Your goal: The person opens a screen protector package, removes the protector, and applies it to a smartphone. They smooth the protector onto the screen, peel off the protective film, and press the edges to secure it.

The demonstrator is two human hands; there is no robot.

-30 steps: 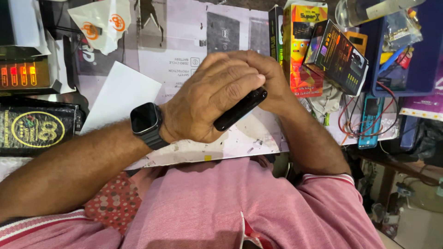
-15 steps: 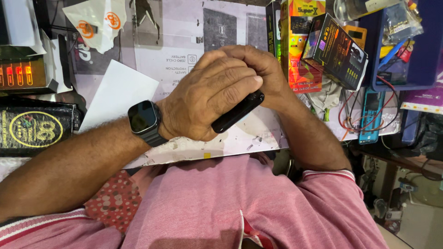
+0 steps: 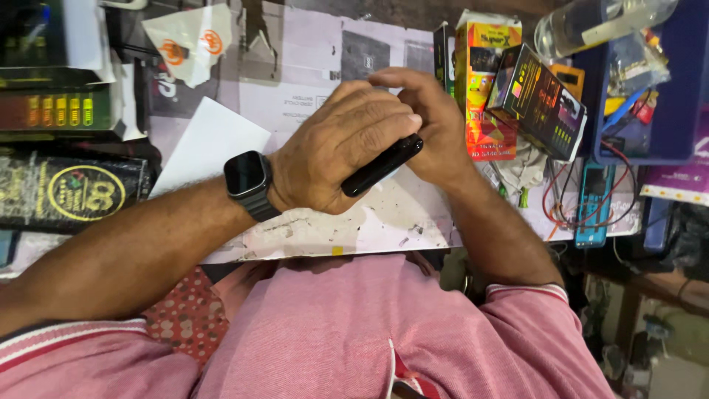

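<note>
Black phone (image 3: 382,165) gripped edgewise between both hands, left hand (image 3: 336,151) fingers curled over right hand (image 3: 436,125), above worn cardboard (image 3: 354,222)

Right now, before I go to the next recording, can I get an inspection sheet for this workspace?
Surface: worn, stained white mat covering the bench, scuffed near the front edge.
Job's things: slim black phone, held edge-on between both hands above the mat.
Clutter: yellow-red box, dark printed box, blue tray full of small parts, clear bottle, white paper sheet, black box with gold emblem.
Grippers: left hand wrapped over the phone, black smartwatch on its wrist; right hand gripping the phone's far end.
Cables: red and dark wires looped beside a teal device.
Surroundings: bench leg and floor at lower right, blurred.
</note>
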